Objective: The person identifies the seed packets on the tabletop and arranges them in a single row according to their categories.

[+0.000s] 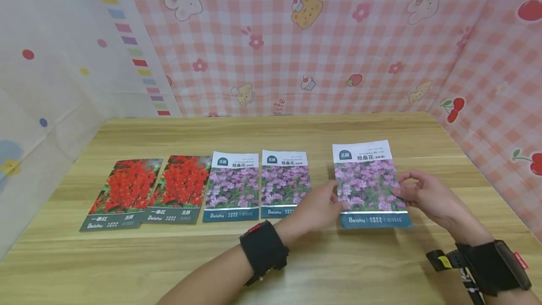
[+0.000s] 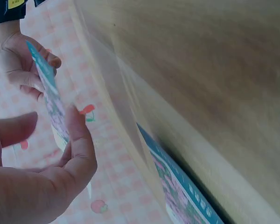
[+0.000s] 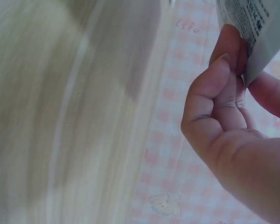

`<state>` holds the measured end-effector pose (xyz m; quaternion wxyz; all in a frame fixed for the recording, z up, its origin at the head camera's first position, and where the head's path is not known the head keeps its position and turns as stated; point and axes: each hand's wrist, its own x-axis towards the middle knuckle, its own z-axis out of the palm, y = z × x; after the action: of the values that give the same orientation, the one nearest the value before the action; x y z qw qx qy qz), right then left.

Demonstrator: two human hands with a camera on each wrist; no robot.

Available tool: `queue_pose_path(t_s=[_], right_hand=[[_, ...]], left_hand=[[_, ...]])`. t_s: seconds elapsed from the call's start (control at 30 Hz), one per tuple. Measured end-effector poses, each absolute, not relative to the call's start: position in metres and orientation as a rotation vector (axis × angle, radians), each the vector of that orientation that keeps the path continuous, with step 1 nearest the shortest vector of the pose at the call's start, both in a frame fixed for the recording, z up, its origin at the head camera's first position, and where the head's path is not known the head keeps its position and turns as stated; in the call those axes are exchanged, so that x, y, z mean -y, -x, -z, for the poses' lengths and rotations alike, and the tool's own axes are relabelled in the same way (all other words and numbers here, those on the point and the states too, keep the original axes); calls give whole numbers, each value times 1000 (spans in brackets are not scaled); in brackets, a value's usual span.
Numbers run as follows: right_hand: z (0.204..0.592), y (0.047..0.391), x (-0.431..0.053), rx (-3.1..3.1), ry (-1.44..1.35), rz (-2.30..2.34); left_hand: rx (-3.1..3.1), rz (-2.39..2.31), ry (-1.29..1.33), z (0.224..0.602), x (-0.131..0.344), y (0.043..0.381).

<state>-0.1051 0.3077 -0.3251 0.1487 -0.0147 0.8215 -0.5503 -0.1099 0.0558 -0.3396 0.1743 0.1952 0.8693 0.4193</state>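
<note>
My right hand (image 1: 427, 196) pinches the right edge of a purple-flower seed packet (image 1: 367, 185), thumb on the front and fingers behind. The packet is raised off the table, its printed back (image 3: 252, 23) partly visible in the right wrist view. My left hand (image 1: 315, 208) is at the packet's lower left edge. In the left wrist view, the thumb and fingers of this left hand (image 2: 46, 172) stand apart, with the packet seen between them. Two more purple-flower packets (image 1: 230, 187) lie to the left, the nearer one partly behind my left hand. Beyond them lie two red-flower packets (image 1: 127, 185).
The packets on the wooden table (image 1: 271, 133) form a row, the two red ones touching or slightly overlapping. A pink checked cloth (image 1: 275, 27) hangs behind and on the right, a white dotted cloth (image 1: 55, 84) on the left. Both wrists wear black straps (image 1: 264, 248).
</note>
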Motion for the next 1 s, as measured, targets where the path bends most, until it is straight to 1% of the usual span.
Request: queue_pose_path(t_s=[0.17,0.37,0.67,0.87,1.0], right_hand=[[322,106,-301,-2363,79,1662],[320,108,-290,-2391,132,1787],[313,104,-284,-2560,185,1475],[317,103,-278,-2548,224,1357],[322,105,-273,-2566,189,1315]], left_hand=[[-2466,-1325,-446,338,-52,114],[-2418,-1476,-425,336,-48,120],[-2302,-1618,-334,335,-42,126],[-2330,-1597,-305,336,-40,130],[-2355,-1566,-286,340,-38,131]])
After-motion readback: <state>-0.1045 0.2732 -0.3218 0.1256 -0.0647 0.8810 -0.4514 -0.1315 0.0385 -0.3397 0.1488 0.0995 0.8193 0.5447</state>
